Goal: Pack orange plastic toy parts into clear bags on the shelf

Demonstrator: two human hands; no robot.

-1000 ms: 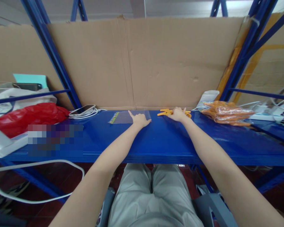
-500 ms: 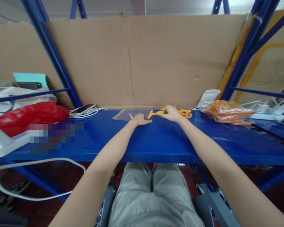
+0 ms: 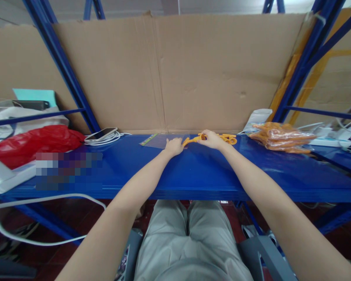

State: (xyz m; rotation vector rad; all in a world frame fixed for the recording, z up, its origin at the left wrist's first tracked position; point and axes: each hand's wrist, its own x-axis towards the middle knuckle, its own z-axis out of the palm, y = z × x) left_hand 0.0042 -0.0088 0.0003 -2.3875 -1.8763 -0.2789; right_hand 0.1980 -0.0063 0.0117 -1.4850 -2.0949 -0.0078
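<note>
A clear flat plastic bag (image 3: pixel 157 141) with a green printed strip at its left end lies on the blue shelf top. My left hand (image 3: pixel 174 146) is closed over the right end of this bag, though its fingertips are partly hidden. An orange plastic piece (image 3: pixel 195 139) with a ring shape is gripped in my right hand (image 3: pixel 211 140). Its left end meets the bag's right end, beside my left fingers; whether it is inside the bag I cannot tell. More orange plastic parts with round loops (image 3: pixel 230 139) lie just right of my right hand.
Several bagged orange parts (image 3: pixel 276 136) are heaped at the right, near a white power strip (image 3: pixel 324 143). At the left lie a phone (image 3: pixel 103 134) on a coiled white cable and a red plastic bag (image 3: pixel 43 140). Cardboard (image 3: pixel 199 74) stands behind, between blue posts.
My left hand has moved slightly right, and its spread fingers have closed at the bag's end. The orange piece's left end now lies against those fingers. My right hand keeps its hold.
</note>
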